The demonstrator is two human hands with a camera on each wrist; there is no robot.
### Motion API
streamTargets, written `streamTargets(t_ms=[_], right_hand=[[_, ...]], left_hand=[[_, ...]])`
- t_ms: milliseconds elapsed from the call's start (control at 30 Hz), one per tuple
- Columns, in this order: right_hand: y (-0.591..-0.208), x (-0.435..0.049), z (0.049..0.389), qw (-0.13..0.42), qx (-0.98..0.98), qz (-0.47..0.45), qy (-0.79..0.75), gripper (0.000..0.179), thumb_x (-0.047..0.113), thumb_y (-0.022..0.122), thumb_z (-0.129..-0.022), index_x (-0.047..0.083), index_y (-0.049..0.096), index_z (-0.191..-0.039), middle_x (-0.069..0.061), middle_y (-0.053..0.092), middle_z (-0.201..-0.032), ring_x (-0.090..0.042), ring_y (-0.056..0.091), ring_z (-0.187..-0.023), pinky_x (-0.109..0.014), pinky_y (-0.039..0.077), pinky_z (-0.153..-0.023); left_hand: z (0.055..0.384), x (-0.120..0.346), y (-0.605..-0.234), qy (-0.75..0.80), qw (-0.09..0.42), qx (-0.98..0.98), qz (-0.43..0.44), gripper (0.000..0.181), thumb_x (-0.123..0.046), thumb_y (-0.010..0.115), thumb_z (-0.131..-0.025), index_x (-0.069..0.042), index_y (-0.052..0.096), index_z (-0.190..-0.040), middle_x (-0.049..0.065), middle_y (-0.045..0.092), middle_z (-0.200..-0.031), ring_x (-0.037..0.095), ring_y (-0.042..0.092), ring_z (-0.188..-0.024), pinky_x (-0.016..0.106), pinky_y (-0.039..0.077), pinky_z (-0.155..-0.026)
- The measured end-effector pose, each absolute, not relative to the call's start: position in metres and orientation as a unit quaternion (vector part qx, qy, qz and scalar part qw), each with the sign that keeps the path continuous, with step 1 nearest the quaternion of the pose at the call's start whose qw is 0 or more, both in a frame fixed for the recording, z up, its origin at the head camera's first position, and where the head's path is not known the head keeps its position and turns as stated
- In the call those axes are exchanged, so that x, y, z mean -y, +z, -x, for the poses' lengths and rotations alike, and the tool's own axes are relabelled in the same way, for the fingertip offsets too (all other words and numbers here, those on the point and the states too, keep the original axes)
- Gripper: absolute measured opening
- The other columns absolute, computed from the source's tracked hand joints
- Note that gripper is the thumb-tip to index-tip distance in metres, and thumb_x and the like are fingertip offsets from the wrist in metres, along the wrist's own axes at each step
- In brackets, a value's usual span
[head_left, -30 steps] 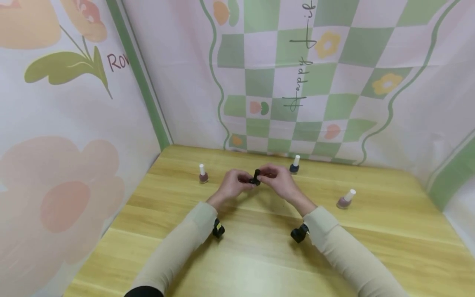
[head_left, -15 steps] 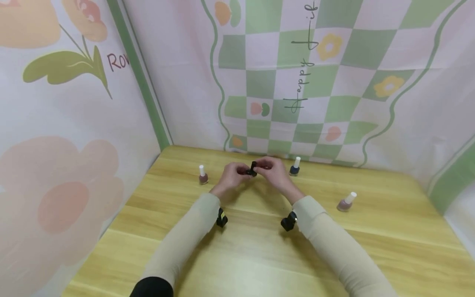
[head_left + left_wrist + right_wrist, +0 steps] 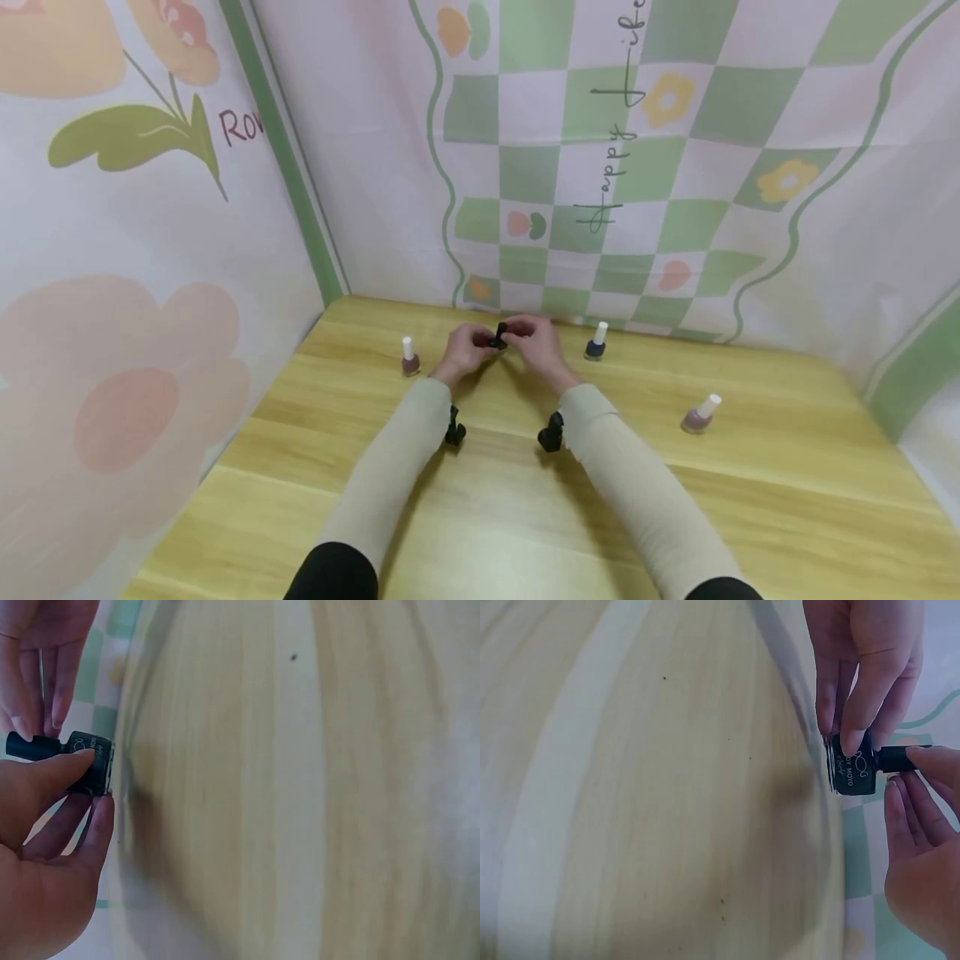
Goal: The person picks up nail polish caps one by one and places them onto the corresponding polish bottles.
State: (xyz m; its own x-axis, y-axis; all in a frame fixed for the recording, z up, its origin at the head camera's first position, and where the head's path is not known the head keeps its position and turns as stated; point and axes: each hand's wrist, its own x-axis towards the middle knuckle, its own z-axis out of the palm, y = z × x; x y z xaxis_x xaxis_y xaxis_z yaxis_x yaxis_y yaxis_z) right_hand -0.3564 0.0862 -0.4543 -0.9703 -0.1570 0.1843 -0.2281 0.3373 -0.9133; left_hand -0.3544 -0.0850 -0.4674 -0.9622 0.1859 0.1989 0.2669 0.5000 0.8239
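A small black nail polish bottle (image 3: 855,776) with white lettering is held sideways in the right wrist view, above the wooden table (image 3: 480,517). My left hand (image 3: 465,350) pinches its body between thumb and fingers. On the black cap (image 3: 894,759) are the thumb and fingers of my right hand (image 3: 536,342), which grips it. A narrow stretch of neck shows between cap and bottle. In the left wrist view the bottle's flat base (image 3: 110,769) points away from the cap. Whether the cap is loose cannot be told.
A mauve nail polish bottle (image 3: 410,364) stands left of the hands. To their right is a dark blue one (image 3: 596,347), and farther right a pale mauve one (image 3: 697,419), all white-capped. A printed curtain (image 3: 525,175) hangs behind the table's far edge.
Both hands have moved to the left and farther from me, carrying the black nail polish bottle. Its cap stays in the right hand's grip; the other bottles stand where they were.
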Motion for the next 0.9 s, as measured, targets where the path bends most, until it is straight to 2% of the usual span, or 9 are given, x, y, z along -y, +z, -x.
streamTargets(t_ms=[200, 467, 600, 733, 900], right_hand=[[-0.463, -0.082, 0.357, 0.032, 0.824, -0.111, 0.555, 0.02, 0.0, 0.068, -0.096, -0.002, 0.072, -0.115, -0.016, 0.074, -0.11, -0.028, 0.069, -0.102, -0.037, 0.057, -0.088], [-0.461, -0.08, 0.358, 0.029, 0.82, -0.099, 0.563, 0.021, 0.0, 0.069, -0.096, -0.004, 0.071, -0.116, -0.022, 0.072, -0.114, -0.035, 0.068, -0.107, -0.042, 0.056, -0.092], [-0.462, -0.084, 0.358, 0.026, 0.83, -0.102, 0.548, 0.023, -0.001, 0.068, -0.096, -0.005, 0.069, -0.119, -0.023, 0.071, -0.115, -0.035, 0.066, -0.108, -0.043, 0.055, -0.096], [-0.457, -0.094, 0.354, 0.018, 0.845, -0.118, 0.522, 0.031, -0.001, 0.067, -0.095, -0.005, 0.064, -0.126, -0.023, 0.068, -0.121, -0.036, 0.063, -0.113, -0.045, 0.052, -0.102], [-0.441, -0.111, 0.342, 0.028, 0.876, -0.159, 0.454, 0.039, 0.009, 0.068, -0.097, -0.003, 0.058, -0.132, -0.023, 0.063, -0.128, -0.038, 0.06, -0.12, -0.05, 0.048, -0.107]], left_hand=[[0.358, 0.083, -0.476, -0.471, 0.04, 0.875, 0.104, 0.014, 0.0, 0.079, -0.088, 0.004, 0.076, -0.101, 0.017, 0.077, -0.1, 0.029, 0.073, -0.098, 0.036, 0.057, -0.093], [0.357, 0.081, -0.474, -0.456, 0.037, 0.884, 0.098, 0.017, -0.001, 0.078, -0.089, 0.003, 0.076, -0.105, 0.017, 0.076, -0.103, 0.03, 0.072, -0.1, 0.038, 0.055, -0.096], [0.356, 0.081, -0.475, -0.461, 0.008, 0.883, 0.089, 0.03, -0.002, 0.078, -0.089, 0.006, 0.071, -0.116, 0.02, 0.073, -0.112, 0.033, 0.069, -0.106, 0.04, 0.054, -0.098], [0.352, 0.084, -0.473, -0.47, -0.028, 0.88, 0.071, 0.05, -0.003, 0.078, -0.088, 0.008, 0.059, -0.133, 0.024, 0.065, -0.129, 0.036, 0.064, -0.118, 0.043, 0.051, -0.105], [0.342, 0.089, -0.465, -0.456, -0.044, 0.886, 0.068, 0.061, -0.009, 0.074, -0.092, 0.009, 0.048, -0.144, 0.027, 0.054, -0.144, 0.04, 0.055, -0.13, 0.048, 0.045, -0.111]])
